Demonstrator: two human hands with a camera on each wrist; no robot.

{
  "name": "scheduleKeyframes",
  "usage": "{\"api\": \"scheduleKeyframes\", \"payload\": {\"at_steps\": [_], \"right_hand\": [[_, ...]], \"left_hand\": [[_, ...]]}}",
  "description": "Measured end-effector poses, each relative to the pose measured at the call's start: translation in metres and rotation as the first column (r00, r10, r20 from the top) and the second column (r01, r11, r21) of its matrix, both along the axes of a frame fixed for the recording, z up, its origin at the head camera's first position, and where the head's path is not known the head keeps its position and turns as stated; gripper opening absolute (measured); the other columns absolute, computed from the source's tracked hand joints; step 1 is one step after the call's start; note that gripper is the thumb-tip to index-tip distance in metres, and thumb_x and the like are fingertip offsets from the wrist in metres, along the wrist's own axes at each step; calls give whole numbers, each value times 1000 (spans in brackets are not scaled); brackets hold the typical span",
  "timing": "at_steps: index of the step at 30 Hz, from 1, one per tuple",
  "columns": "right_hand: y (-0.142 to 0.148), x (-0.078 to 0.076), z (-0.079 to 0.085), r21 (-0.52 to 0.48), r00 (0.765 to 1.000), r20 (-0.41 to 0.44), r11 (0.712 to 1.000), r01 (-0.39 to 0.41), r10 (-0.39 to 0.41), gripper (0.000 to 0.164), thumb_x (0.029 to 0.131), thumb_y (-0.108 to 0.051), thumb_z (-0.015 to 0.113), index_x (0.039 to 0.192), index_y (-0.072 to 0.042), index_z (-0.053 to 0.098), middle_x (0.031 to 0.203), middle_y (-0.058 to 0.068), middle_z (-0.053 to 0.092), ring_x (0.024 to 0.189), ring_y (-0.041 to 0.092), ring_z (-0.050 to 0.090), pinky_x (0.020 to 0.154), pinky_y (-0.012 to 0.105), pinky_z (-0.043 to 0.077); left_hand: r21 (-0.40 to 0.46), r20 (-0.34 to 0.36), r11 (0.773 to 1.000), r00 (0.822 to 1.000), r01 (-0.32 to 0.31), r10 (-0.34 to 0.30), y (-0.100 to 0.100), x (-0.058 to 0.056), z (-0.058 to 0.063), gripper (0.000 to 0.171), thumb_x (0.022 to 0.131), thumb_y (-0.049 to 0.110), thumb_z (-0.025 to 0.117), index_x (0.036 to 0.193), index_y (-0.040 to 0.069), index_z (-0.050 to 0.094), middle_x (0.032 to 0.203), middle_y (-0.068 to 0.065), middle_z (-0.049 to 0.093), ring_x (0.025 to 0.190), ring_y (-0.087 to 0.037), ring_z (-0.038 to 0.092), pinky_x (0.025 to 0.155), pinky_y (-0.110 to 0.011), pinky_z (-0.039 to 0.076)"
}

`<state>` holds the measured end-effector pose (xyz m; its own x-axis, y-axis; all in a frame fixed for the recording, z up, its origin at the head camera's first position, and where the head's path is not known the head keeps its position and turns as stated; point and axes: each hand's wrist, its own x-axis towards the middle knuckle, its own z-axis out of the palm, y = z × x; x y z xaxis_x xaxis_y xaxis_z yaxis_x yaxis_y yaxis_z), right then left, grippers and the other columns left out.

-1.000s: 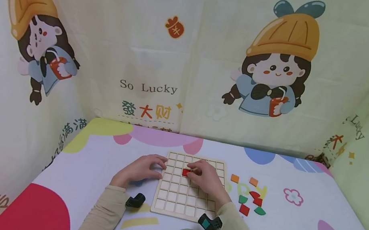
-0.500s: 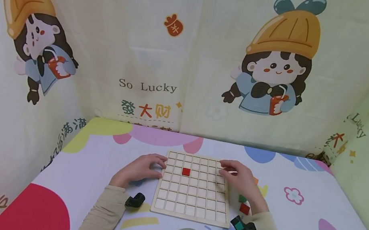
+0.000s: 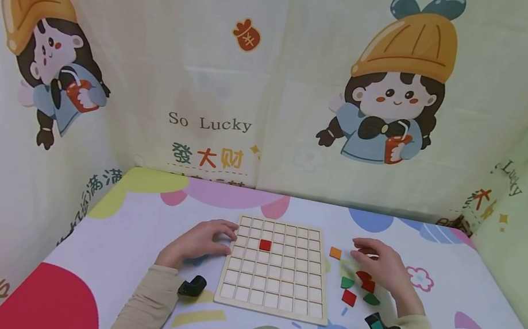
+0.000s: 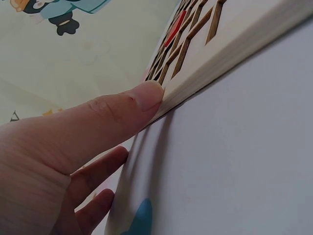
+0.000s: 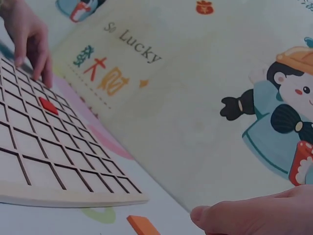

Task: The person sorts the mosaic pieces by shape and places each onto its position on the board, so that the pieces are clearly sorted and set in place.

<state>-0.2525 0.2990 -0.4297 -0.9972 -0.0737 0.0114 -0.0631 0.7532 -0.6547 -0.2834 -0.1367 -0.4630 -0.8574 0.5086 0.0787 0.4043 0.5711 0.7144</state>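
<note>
A wooden grid board (image 3: 271,312) lies in the middle of the table, with a red square tile (image 3: 265,245) in one of its upper cells. My left hand (image 3: 201,242) rests at the board's left edge; its thumb (image 4: 146,95) touches the rim in the left wrist view. To the right, my right hand (image 3: 383,269) hovers over the loose pieces with its fingers loosely bent, and no piece shows in it. An orange square tile (image 3: 335,253) lies between that hand and the board. In the right wrist view only the thumb side of the right hand (image 5: 259,211) appears.
Below the right hand lie a red square (image 3: 348,298), another red square (image 3: 367,286), a red quarter-round piece (image 3: 363,275), a green quarter-round piece (image 3: 346,283) and another green piece (image 3: 371,299). A printed cloth wall (image 3: 304,78) stands behind the table.
My right hand has let go of the red square tile, which stays in its cell, and has moved right from the board to above the loose pieces. The left hand has stayed put.
</note>
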Motion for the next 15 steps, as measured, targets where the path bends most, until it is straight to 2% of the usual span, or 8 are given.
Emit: {"api": "scheduleKeyframes", "payload": {"at_steps": [4,10,15], "right_hand": [[9,-1,-6,-9,999,26,1000,23,-23,49,95,-31,65,136,-6,55,131,20,57,116,37,52,85,43,57],[17,-3,-12,-34,999,19,999,31,-31,52,94,-36,65,135,-5,56,129,20,58,114,36,53,85,42,56],[19,-2,-13,-23,999,29,999,44,-44,56,93,-40,66,134,-3,55,129,21,58,115,38,52,88,48,54]], "left_hand": [[1,5,1000,1000,-1,1,0,0,0,26,84,16,78,109,12,71,139,-2,55,136,-26,42,114,-46,32],[2,8,1000,1000,-7,7,0,0,1,26,83,16,78,109,11,71,139,-3,55,136,-25,42,113,-45,32],[10,12,1000,1000,-3,3,0,2,2,27,84,15,78,109,10,71,139,-3,55,136,-26,43,113,-46,33]]}}
